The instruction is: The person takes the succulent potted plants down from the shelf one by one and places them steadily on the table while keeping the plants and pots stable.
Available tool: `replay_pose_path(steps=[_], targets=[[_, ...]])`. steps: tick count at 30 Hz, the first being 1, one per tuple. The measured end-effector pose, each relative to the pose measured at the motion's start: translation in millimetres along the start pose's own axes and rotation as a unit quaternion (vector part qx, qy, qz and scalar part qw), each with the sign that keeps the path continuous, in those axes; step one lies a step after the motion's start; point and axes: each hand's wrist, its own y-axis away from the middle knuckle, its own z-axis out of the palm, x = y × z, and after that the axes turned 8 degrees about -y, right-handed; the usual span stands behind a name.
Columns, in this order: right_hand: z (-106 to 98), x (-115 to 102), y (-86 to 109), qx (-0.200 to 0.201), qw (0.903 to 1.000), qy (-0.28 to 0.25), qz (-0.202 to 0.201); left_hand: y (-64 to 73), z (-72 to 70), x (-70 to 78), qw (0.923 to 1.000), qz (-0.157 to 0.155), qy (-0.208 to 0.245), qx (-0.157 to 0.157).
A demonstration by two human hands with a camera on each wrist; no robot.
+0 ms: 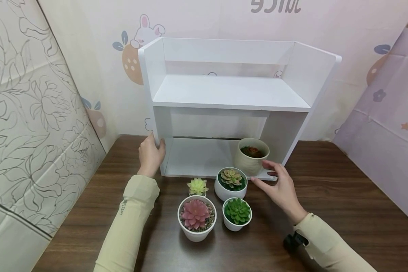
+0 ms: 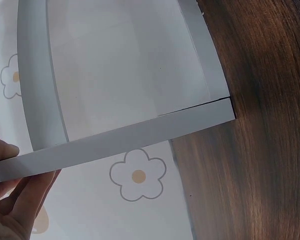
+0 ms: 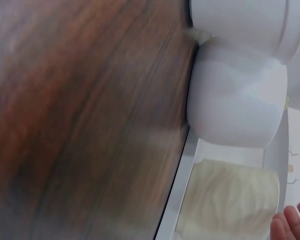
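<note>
A white two-tier shelf (image 1: 231, 90) stands on the wooden table. My left hand (image 1: 151, 153) grips the edge of its left side panel (image 2: 114, 142), thumb on one face and fingers on the other. On the lower board, at the right end, sits a beige ribbed pot (image 1: 249, 162) with a reddish-brown plant inside. Beside this pot is my right hand (image 1: 277, 185), its fingers spread and loosely bent, holding nothing; whether a fingertip touches the pot I cannot tell. The right wrist view shows the beige pot (image 3: 230, 200) with a few fingertips (image 3: 292, 225) near its rim.
In front of the shelf stand a white pot with a brownish-green succulent (image 1: 231, 183), a small yellow-green succulent (image 1: 198, 186), a pink succulent (image 1: 195, 217) and a bright green one (image 1: 237, 213). Patterned cloth (image 1: 98, 56) hangs behind. A patterned panel (image 1: 37, 113) borders the left.
</note>
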Motion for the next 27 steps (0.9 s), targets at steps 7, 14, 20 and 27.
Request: replay_pose_path(steps=[7, 14, 20, 27], targets=[[0.3, 4.3, -4.7, 0.004, 0.9996, -0.011, 0.026, 0.0, -0.6, -0.1, 1.0, -0.003, -0.003, -0.002], [2.3, 6.6, -9.2, 0.003, 0.9979, -0.005, 0.064, -0.2, 0.6, -1.0, 1.0, -0.006, 0.0, -0.005], [4.1, 10.9, -13.6, 0.005, 0.9977, -0.009, 0.067, -0.8, 1.6, -1.7, 0.9999, -0.009, -0.004, -0.007], [8.0, 14.0, -21.7, -0.009, 0.9962, 0.025, 0.082, -1.2, 2.1, -2.4, 0.9999, -0.011, -0.005, -0.004]])
